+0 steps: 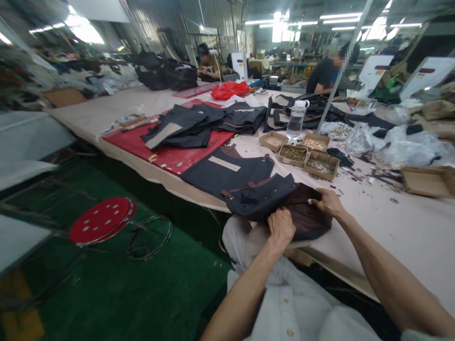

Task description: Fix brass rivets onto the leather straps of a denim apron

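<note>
With left hand (282, 225), grasps near edge of dark cloth (256, 196), with fingers curled tightly in. With right hand (329, 202), holds raised right-hand part of same cloth between thumb and fingers, with brown inner side (302, 201) exposed. Location of cloth: at near edge of table (398, 246), close to pale trousers (236, 239). Adjoining on left: dark panel (238, 180) with pale strip; cannot tell whether joined to held cloth.

Noted beyond hands: four small cardboard boxes (292, 162), grouped close together, with small loose pieces inside. Just behind boxes: clear bottle (297, 121), upright, with white lid. Farther right: clear plastic bags (408, 147) and shallow cardboard tray (428, 183). Farther left: stacked dark cloths (194, 123), partly over red sheet (124, 142). On green floor (142, 293): red stool (103, 220). Across table: another person (322, 76), bent forward.
</note>
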Action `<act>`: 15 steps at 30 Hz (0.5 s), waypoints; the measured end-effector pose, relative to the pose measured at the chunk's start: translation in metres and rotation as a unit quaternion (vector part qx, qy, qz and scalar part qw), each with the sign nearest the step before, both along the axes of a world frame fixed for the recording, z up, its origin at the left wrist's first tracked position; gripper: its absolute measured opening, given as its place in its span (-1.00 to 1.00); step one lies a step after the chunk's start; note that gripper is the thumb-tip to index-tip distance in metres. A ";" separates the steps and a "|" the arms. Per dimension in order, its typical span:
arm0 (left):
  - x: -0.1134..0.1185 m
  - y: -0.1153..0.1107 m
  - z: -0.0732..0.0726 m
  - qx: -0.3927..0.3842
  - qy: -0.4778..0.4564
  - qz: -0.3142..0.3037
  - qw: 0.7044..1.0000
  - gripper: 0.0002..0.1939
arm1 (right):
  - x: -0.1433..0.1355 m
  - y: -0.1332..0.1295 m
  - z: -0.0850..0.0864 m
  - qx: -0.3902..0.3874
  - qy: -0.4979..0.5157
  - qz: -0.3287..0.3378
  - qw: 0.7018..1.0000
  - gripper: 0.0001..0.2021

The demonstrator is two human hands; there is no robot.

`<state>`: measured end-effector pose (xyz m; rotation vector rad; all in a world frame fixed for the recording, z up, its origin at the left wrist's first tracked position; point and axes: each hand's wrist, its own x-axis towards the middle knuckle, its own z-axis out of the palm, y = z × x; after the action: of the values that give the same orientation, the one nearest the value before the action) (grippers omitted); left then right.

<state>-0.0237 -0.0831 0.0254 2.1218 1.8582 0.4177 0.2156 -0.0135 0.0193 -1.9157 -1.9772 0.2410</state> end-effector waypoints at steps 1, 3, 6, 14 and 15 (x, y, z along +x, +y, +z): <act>-0.004 -0.004 0.007 0.010 -0.025 -0.002 1.000 -0.77 | 0.000 0.001 0.000 -0.014 0.001 0.008 1.000 -0.61; -0.016 -0.016 0.024 0.058 -0.102 -0.003 0.993 -0.83 | -0.002 0.004 0.007 0.001 0.001 0.013 1.000 -0.69; -0.042 -0.041 0.049 0.149 -0.262 0.043 0.952 -0.93 | -0.007 0.009 0.037 0.048 -0.028 0.030 0.998 -0.69; -0.095 -0.086 0.071 0.210 -0.553 0.267 0.761 -0.74 | -0.061 0.025 0.160 0.033 -0.166 0.070 0.983 -0.71; -0.100 -0.088 0.071 0.217 -0.569 0.276 0.743 -0.73 | -0.070 0.027 0.172 0.027 -0.167 0.079 0.982 -0.72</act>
<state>-0.1236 -0.1709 0.0966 0.8555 1.5291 1.9000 0.1457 0.0134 0.1916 -1.8621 -2.3286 -0.0998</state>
